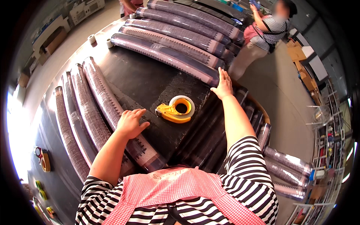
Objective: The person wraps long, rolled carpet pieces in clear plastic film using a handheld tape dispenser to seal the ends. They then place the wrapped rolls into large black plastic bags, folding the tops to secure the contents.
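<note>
My left hand [131, 123], fingers stretched out and apart, lies at the inner side of a plastic-wrapped roll [101, 88] on the left of the dark table. With fingers extended, my right hand [223, 85] rests flat against the right end of another wrapped roll [165, 56], the nearest in the far row. Neither hand grips anything. Between my hands, a yellow tape dispenser [175, 109] with a roll of tape lies on the tabletop. Both kinds of roll show a brownish-purple woven or carpet-like material under shiny transparent film.
Several more wrapped rolls [77, 105] lie at the left. Below my right arm, a box [265, 112] holds dark rolls. Across the table at the right stands a person [258, 33]. Tape rolls and another dispenser [45, 160] lie along the left; shelving [330, 150] lines the right.
</note>
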Demonstrator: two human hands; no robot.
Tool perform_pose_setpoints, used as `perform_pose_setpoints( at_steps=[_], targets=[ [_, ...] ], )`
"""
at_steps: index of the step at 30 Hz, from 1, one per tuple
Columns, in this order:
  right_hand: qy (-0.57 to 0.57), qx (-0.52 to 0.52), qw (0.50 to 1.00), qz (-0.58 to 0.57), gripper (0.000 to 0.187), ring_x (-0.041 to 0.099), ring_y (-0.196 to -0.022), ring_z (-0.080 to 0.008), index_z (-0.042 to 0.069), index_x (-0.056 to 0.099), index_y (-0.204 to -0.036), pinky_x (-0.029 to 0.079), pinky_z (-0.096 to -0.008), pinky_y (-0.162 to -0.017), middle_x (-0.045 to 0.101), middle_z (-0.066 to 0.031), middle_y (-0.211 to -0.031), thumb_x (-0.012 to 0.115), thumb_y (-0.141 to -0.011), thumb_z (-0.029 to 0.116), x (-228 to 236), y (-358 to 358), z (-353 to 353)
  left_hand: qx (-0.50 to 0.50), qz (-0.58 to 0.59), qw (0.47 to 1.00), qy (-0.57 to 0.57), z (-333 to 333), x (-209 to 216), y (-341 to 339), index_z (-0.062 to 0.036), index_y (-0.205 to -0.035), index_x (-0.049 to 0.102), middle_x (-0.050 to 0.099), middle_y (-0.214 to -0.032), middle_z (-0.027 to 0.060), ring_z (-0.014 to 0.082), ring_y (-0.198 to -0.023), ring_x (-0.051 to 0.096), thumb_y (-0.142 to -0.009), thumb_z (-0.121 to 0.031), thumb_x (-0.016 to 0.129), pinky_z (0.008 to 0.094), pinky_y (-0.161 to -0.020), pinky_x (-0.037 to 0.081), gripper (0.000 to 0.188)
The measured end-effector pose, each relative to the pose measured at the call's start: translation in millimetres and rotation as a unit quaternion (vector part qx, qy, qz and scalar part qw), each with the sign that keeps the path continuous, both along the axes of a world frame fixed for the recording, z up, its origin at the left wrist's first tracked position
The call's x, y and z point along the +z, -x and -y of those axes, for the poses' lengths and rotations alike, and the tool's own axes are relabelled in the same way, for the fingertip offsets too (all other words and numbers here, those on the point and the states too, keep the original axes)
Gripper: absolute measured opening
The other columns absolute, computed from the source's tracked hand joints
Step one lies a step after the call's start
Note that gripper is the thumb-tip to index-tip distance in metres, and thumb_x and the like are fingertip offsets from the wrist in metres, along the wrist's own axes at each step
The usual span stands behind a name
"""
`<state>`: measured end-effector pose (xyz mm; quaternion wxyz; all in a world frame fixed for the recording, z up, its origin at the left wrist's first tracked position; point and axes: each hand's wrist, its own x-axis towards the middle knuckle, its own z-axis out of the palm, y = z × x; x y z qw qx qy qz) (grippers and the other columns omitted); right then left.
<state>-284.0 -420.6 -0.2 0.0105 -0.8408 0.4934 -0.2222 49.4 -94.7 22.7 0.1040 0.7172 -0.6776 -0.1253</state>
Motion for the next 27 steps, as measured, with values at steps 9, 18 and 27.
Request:
perform_pose_setpoints(
  at_steps=[9, 18, 27],
  targets=[
    [-0.215, 0.077, 0.965, -0.130, 0.094, 0.061, -0.115, -0.0329, 0.007, 0.042, -0.141, 0.049, -0.0452, -0.097, 0.061, -0.0161, -0.125, 0.089, -0.064, 0.035, 29.8, -11.3, 44.7, 0.017, -0.034, 0.998, -0.043, 14.2, -1.7, 3.0, -0.0074, -0.136, 0.055, 0.061, -0.134, 0.0132, 0.0299, -0.124, 0.056, -0.087, -0.043, 0.067, 0.0444, -0.110, 0.036, 0.062],
    [-0.767, 0.112, 0.481, 0.410, 0.065, 0.068, -0.074, -0.0314, 0.013, 0.063, -0.123, 0.050, -0.0384, -0.051, 0.071, -0.0140, -0.099, 0.054, -0.087, 0.067, 4.5, 60.9, -9.4, 0.019, -0.056, 0.998, -0.018, 14.0, -3.5, 0.0, -0.0081, -0.135, 0.056, 0.063, -0.129, 0.0134, 0.0295, -0.123, 0.057, -0.087, -0.040, 0.068, 0.0426, -0.108, 0.038, 0.059],
    [-0.799, 0.153, 0.387, 0.434, 0.081, 0.065, -0.062, -0.0378, 0.011, 0.060, -0.125, 0.049, -0.0417, -0.050, 0.069, -0.0237, -0.095, 0.041, -0.086, 0.079, -4.8, 60.9, -64.4, 0.016, -0.071, 0.997, -0.019, 13.9, -8.5, -4.2, -0.0100, -0.136, 0.056, 0.063, -0.129, 0.0137, 0.0305, -0.124, 0.056, -0.087, -0.043, 0.069, 0.0428, -0.107, 0.040, 0.060]
  ],
)
